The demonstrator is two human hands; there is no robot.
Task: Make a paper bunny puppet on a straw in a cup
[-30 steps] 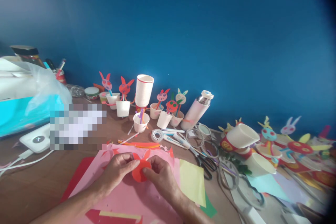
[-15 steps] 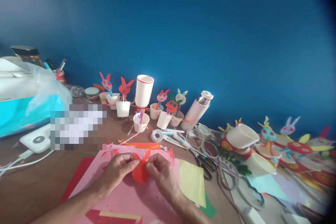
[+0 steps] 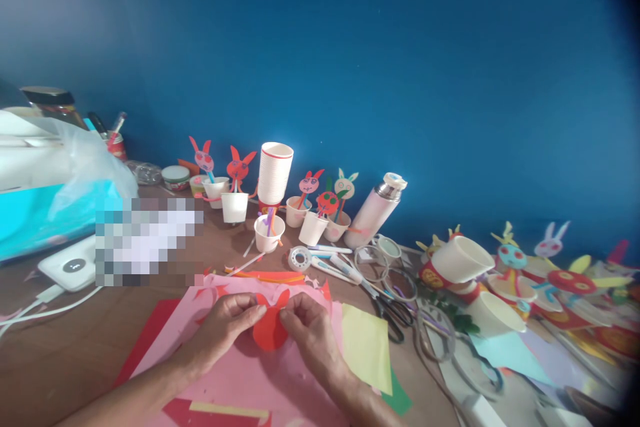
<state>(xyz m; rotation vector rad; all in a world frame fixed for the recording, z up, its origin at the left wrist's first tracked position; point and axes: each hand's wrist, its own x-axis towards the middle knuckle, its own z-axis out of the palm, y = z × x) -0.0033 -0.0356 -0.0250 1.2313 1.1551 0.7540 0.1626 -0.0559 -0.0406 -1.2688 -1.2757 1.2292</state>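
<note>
Red paper rabbit cutout (image 3: 270, 328) sits between the two hands, ears upward, gripped from both sides. The left hand (image 3: 223, 332) has its fingers (image 3: 250, 310) curled together, the tips pressed on the cutout's left side. The right hand (image 3: 311, 335) has its fingers (image 3: 297, 310) bunched on the right side, so the fingertips of the two hands stand just apart with the cutout clamped between them. Under the fingers lies a pink paper sheet (image 3: 250, 387), with a yellow paper sheet (image 3: 365, 347) just right of the right hand and a red paper sheet (image 3: 150, 333) left of the left hand. Past the fingertips lie orange paper strips (image 3: 265, 276), then a tape roll (image 3: 300, 258), with black-handled scissors (image 3: 393, 313) off to the right. Farther on, paper cups bearing paper rabbit figures (image 3: 237, 170) stand on the wooden table (image 3: 50, 320), beside a stack of paper cups (image 3: 275, 173) and a pale pink thermos (image 3: 373, 210), against a blue wall (image 3: 350, 47).
</note>
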